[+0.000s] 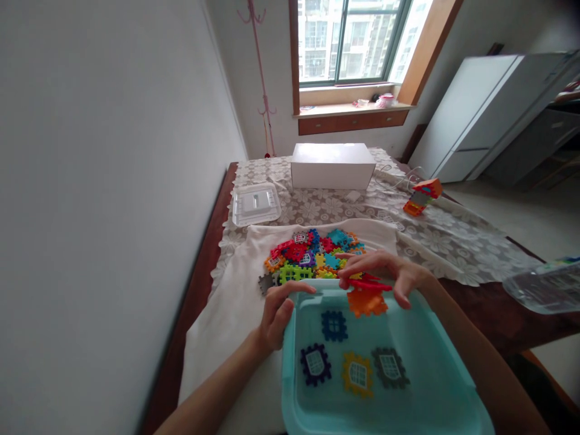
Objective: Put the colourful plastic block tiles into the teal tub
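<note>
A translucent teal plastic bin [435, 368] sits in front of me, tilted towards me. My left hand [278, 314] grips its far left corner, the index finger stretched along the rim. Over the bin's far edge, my right hand [385, 272] has a red tile [369, 283] and an orange tile [367, 303] between its spread fingers and thumb. Inside the bin lie interlocking tiles, apart from one another: a blue one [334, 326], a purple one [316, 364], a yellow one [357, 374] and a grey one [390, 367]. Beyond the rim is a mixed heap of coloured tiles [296, 251].
A white cloth [226, 350] lies under the heap. Farther back are a clear plastic lid [256, 204] and a white box [333, 166]. To the right stand a tile-built model [422, 196] and a clear container [541, 287] at the table edge. A wall [113, 181] borders the left.
</note>
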The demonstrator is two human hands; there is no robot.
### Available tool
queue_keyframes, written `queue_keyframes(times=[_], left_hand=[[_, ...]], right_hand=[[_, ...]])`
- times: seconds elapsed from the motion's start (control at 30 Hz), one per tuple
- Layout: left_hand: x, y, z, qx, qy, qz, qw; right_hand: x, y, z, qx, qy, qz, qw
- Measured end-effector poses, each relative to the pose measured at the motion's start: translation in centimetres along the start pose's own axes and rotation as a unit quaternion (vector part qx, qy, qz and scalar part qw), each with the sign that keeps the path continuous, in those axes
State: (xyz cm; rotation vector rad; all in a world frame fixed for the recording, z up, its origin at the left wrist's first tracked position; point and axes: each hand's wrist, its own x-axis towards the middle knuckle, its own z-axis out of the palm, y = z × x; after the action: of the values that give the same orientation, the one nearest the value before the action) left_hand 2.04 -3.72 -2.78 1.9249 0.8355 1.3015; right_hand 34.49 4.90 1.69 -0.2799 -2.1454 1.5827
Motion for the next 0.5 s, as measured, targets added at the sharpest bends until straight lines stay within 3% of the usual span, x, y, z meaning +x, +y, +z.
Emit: queue_keyframes(times=[0.07, 0.1, 0.17, 0.23, 0.27, 0.37, 0.5], left_hand=[[0.1, -0.2, 0.0, -0.019, -0.005, 0.0, 1.0], [0.1, -0.3, 0.0, -0.027, -0.005, 0.001, 1.0], [0.0, -0.5, 0.1, -0.034, 0.0, 0.001, 0.999], [-0.1, -0.6, 0.1, -0.028, 0.008, 0.0, 1.0], [-0.1, -0.6, 0.1, -0.022, 0.012, 0.0, 1.0], [-0.2, -0.5, 0.0, -0.001, 0.018, -0.002, 1.0], [-0.1, -0.4, 0.1, -0.003, 0.016, 0.005, 1.0]], right_hand=[[0.1, -0.3, -0.1, -0.002, -0.005, -0.009, 1.0], [0.2, -0.3, 0.0, 0.015, 0.029, -0.023, 0.999], [0.3, 0.2, 0.3, 0.031, 0.15, -0.031, 0.988], [0.6, 1.1, 0.5, -0.032, 0.271, 0.024, 0.962], [0.7, 1.7, 0.5, -0.094, 0.304, 0.066, 0.946], [1.2, 3.3, 0.3, -0.282, 0.278, 0.17, 0.902], [1.5, 4.9, 0.3, -0.404, 0.196, 0.212, 0.868]])
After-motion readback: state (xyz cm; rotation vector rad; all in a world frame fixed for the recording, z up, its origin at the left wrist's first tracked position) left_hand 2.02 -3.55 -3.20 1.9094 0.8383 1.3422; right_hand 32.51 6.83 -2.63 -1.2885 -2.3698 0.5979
